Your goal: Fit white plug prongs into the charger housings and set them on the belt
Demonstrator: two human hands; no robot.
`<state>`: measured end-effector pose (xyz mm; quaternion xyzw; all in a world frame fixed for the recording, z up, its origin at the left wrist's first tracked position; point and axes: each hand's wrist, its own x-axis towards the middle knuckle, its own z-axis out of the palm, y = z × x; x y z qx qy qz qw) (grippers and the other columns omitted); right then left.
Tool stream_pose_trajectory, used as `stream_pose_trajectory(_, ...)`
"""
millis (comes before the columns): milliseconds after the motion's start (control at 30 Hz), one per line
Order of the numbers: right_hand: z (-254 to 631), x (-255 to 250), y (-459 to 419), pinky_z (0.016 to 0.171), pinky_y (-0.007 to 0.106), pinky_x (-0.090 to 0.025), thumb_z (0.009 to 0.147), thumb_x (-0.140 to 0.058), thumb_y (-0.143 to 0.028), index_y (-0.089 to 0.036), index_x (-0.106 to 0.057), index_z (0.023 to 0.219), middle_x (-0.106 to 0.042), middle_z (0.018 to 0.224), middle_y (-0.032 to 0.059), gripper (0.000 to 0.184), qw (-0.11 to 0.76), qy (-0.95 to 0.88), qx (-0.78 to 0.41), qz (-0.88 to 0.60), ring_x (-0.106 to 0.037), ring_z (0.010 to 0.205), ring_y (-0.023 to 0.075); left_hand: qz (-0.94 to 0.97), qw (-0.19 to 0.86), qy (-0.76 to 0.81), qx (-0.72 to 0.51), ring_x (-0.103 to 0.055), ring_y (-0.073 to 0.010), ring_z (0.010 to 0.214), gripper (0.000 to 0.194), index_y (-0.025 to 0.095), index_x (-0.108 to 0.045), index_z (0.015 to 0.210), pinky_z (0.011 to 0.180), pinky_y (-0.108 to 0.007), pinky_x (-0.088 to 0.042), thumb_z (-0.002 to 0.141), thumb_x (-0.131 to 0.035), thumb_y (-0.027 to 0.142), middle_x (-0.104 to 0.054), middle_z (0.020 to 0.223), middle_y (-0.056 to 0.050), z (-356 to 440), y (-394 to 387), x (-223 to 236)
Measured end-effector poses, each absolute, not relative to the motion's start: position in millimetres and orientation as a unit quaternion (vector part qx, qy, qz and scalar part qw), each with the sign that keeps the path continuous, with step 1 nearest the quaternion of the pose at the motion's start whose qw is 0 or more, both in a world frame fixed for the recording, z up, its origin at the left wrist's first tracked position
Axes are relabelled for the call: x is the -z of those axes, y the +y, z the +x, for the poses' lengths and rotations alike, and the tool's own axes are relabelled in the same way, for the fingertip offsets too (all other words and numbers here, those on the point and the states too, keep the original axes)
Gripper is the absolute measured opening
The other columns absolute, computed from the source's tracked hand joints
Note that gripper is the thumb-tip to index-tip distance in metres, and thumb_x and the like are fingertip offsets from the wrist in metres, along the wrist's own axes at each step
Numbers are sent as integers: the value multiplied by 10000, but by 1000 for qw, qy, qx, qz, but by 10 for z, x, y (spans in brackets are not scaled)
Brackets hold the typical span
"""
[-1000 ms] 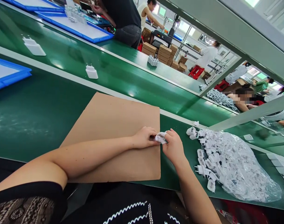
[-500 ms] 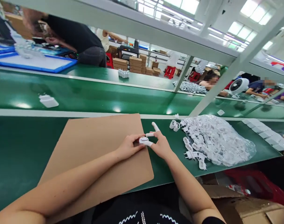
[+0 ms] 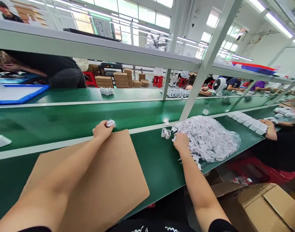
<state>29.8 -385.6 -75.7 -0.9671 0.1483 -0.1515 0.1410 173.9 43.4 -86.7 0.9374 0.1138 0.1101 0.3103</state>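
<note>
My left hand (image 3: 102,130) is stretched out past the far edge of a brown cardboard sheet (image 3: 106,174), its fingers closed around a white plug charger (image 3: 111,123) over the green belt. At the near left edge of a heap of white plug parts (image 3: 205,138) in a clear plastic bag, my right hand (image 3: 181,141) has its fingers curled down. White covers show on its fingertips; what lies between them is hidden. Just left of that hand stand two open white charger housings (image 3: 166,133). A few loose plug parts (image 3: 197,161) lie by its wrist.
Rows of white chargers (image 3: 248,122) lie on the right beside a co-worker's hands (image 3: 268,125). A slanted post (image 3: 205,67) rises behind the heap. Another white piece (image 3: 1,141) is on the belt (image 3: 72,119) at far left. Cardboard boxes (image 3: 270,206) stand below right.
My hands have parted: the left carried the charger forward and left to the belt, while the right moved to the heap of plug parts. The view has turned rightward.
</note>
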Motion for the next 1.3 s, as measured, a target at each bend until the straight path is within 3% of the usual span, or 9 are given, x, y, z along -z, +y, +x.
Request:
stream_pose_trajectory(133,231,792,-3852,1059,473,-429,757,-677,-100,-170,-694,1101,-680,1125,127,351,165,133,188,-959,-595,1153,301,931,295,181,-111,-603,-414,1213,457,141,-628,1205,1057,-565,-407,840,-692,409,-692,1198,-182,1903,520,866)
stream_pose_trajectory(233,239,825,-3876,987,444,-498,811,-688,-246,-146,-627,1186,-633,1184,137,393,200,143,221,-944,-625,1077,273,915,268,225,-200,-344,-476,1443,734,101,-466,1410,1131,-631,-300,819,-709,464,-419,1541,-260,1882,367,829)
stream_pose_trajectory(300,278,847,-3875,883,407,-552,790,-734,-369,-150,-601,1200,-633,1174,128,483,294,146,244,-913,-655,971,244,907,257,170,-289,-228,-450,1506,835,115,-367,1499,1191,-619,-230,827,-703,481,-275,1636,-231,1827,98,803)
stream_pose_trajectory(367,317,855,-3846,813,375,-577,682,-824,-439,-171,-619,1175,-670,1106,93,597,457,120,243,-847,-675,880,219,912,279,11,-300,-347,-404,1455,729,140,-441,1462,1212,-565,-257,848,-691,444,-415,1563,-199,1755,-302,806)
stream_pose_trajectory(433,333,838,-3796,748,348,-584,592,-880,-437,-185,-664,1139,-705,1006,57,640,606,87,200,-765,-681,801,201,910,328,-164,-193,-465,-365,1377,647,165,-507,1424,1204,-510,-313,850,-689,401,-558,1446,-164,1676,-782,847)
stream_pose_trajectory(533,299,770,-3720,652,321,-564,611,-865,-438,-191,-724,1115,-724,909,27,578,695,80,132,-703,-654,693,168,872,353,-335,-54,-412,-376,1442,905,182,-445,1525,1227,-508,-306,724,-825,361,-466,1578,-154,1572,-1486,946)
stream_pose_trajectory(800,197,637,-3635,606,266,-563,501,-937,-297,-217,-670,1088,-724,935,-3,649,773,56,72,-628,-649,674,130,840,385,-381,6,-631,-308,1167,560,163,-629,1339,1092,-485,-472,800,-748,259,-703,1245,-141,1522,-2150,1063)
stream_pose_trajectory(1167,118,625,-3493,649,271,-572,621,-923,-361,-227,-750,1032,-715,925,17,465,763,-22,-25,-646,-661,719,133,840,429,-327,62,-620,-229,1080,630,241,-387,1587,921,-331,-546,966,-491,258,-611,1383,-114,289,-525,854)
stream_pose_trajectory(1300,72,597,-3273,635,302,-571,693,-893,-387,-248,-737,1131,-719,953,23,485,720,-62,-91,-685,-638,650,126,830,455,-316,66,-585,-251,1193,638,282,-367,1593,1036,-379,-503,969,-492,231,-607,1399,-102,-188,-211,937)
